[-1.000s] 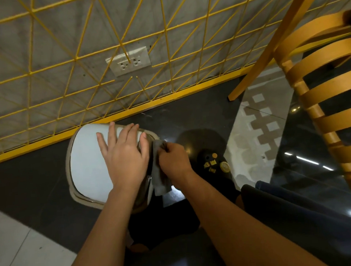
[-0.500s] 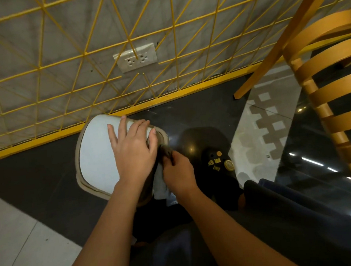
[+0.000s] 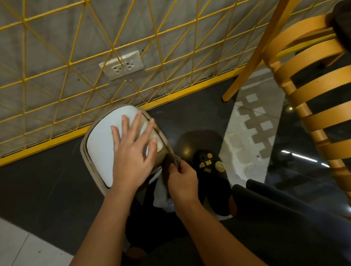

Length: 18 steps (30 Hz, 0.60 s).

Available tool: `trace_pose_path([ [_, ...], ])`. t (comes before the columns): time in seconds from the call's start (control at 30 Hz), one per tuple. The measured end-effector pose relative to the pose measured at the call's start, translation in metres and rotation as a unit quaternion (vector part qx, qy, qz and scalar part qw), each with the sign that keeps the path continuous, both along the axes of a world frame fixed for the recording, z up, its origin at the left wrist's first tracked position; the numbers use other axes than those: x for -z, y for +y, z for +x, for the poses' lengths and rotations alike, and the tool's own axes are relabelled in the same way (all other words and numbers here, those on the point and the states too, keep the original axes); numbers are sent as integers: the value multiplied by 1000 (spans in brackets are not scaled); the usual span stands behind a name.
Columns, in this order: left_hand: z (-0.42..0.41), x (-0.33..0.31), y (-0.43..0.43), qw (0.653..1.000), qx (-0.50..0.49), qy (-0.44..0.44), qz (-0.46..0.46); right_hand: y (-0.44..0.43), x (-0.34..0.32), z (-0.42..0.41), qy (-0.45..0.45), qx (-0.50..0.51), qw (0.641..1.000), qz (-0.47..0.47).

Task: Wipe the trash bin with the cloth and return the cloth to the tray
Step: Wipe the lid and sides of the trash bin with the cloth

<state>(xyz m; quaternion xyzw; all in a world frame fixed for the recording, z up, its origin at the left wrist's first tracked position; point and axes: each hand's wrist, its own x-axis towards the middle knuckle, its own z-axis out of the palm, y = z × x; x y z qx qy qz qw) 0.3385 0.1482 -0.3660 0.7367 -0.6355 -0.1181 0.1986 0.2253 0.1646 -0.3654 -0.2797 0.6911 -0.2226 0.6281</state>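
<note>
Head view: left hand (image 3: 134, 156) flat on closed trash bin (image 3: 101, 145).

Wall socket (image 3: 122, 67) — yellow grid (image 3: 62, 47), wooden chair (image 3: 316, 95)

Left hand (image 3: 134, 156) flat on trash bin (image 3: 98, 145); right hand (image 3: 183, 183), apparently with cloth (image 3: 173, 160), at its right.

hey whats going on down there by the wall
A person is cleaning a small trash bin that stands on the dark floor by the yellow wire grid. The left hand lies flat on the bin's white lid, steadying it. The right hand grips a grey cloth and presses it against the bin's right edge. No tray is in view.
</note>
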Motion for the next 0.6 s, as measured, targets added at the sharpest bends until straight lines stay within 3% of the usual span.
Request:
trace_pose_path([
  [0.1,-10,4,2,995,-65,-74,28,-5,0,-2,14,-21,1000,-15],
  [0.2,-12,7,0,990,-59,-117,45,-16,-1,-3,60,-79,994,-45],
  [0.33,-10,10,-3,988,-60,-131,48,-36,-8,-1,112,-167,976,-80],
  [0.6,-8,11,-4,987,-56,-142,44,-81,-22,-1,107,-327,933,-105],
])
